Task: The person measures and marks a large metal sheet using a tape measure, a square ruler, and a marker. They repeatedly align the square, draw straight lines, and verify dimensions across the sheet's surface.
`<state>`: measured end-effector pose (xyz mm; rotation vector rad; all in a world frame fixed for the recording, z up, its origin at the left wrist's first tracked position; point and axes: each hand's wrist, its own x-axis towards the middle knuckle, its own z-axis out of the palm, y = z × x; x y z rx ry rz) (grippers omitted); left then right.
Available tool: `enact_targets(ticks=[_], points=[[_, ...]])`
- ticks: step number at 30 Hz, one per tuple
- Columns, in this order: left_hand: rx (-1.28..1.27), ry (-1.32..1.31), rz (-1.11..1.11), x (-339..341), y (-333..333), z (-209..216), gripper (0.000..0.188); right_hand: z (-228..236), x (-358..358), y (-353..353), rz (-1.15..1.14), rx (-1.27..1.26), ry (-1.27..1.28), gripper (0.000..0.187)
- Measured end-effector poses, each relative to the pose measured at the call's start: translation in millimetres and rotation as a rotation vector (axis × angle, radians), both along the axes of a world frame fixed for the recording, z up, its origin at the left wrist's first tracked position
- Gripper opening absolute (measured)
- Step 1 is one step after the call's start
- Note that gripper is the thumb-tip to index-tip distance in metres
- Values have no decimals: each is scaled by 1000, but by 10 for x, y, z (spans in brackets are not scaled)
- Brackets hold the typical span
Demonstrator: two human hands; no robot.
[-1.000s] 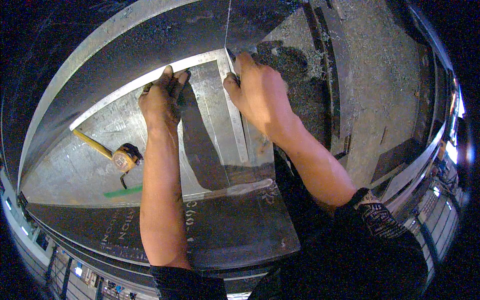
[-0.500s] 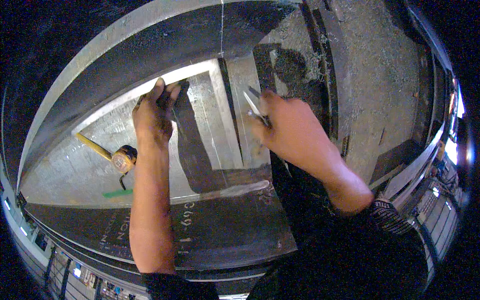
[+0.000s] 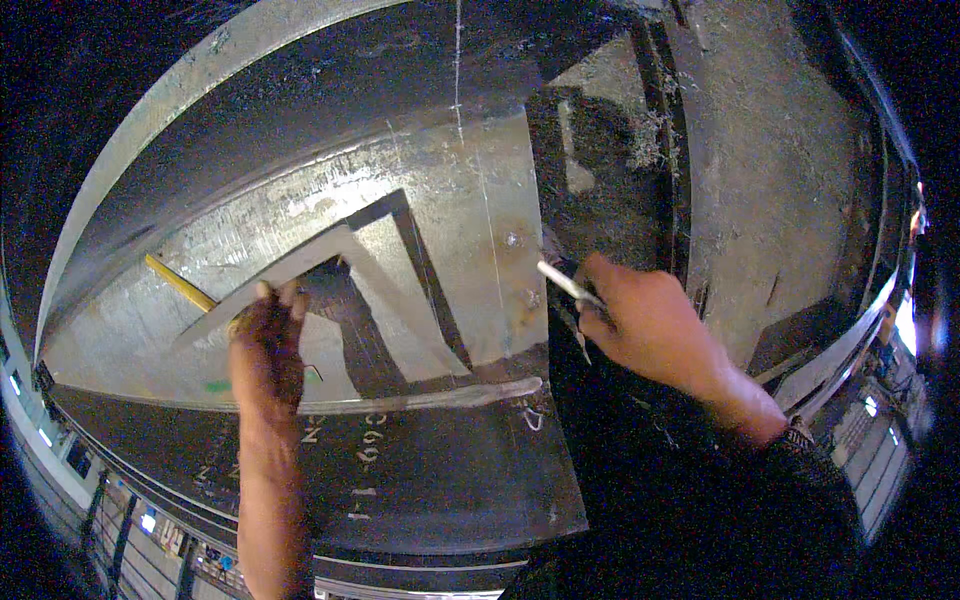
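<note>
My left hand [image 3: 268, 345] is closed on the long arm of a flat metal carpenter's square [image 3: 392, 300]. The square is tilted and lifted off the bright steel plate [image 3: 455, 215]; its dark shadow falls apart from it. Closed round a slim white pen-like marking stick [image 3: 565, 280], my right hand [image 3: 645, 310] is held beyond the plate's right edge, with the stick's tip pointing up and left. Beside my left hand, the yellow blade of a tape measure [image 3: 180, 283] lies on the plate, its case mostly hidden by the hand and the square.
Thin white lines [image 3: 492, 230] run across the plate. A curved steel flange [image 3: 140, 110] rises along the far left side. Below lies a dark beam face [image 3: 440, 450] with chalk-like writing. A dusty, debris-strewn surface [image 3: 770, 170] is at the right.
The square has come up off the plate and moved toward me in my left hand. My right hand has drawn back to the right and down with the marking stick.
</note>
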<state>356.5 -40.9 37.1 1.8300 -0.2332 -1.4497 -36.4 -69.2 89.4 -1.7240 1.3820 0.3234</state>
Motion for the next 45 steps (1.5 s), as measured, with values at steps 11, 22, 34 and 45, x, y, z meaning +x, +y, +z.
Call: enact_targets(ticks=[11, 22, 34, 45], points=[[264, -1059, -1052, 2207, -358, 112, 44, -383, 919, 439, 286, -95, -426, 22], [-12, -606, -648, 1439, 662, -523, 51, -542, 1257, 708, 631, -339, -358, 29], [529, -1068, -272, 1241, -70, -225, 44, -224, 1210, 459, 609, -243, -326, 35], [-43, -1346, -1162, 298, 150, 1339, 23, -82, 695, -230, 256, -460, -468, 35]])
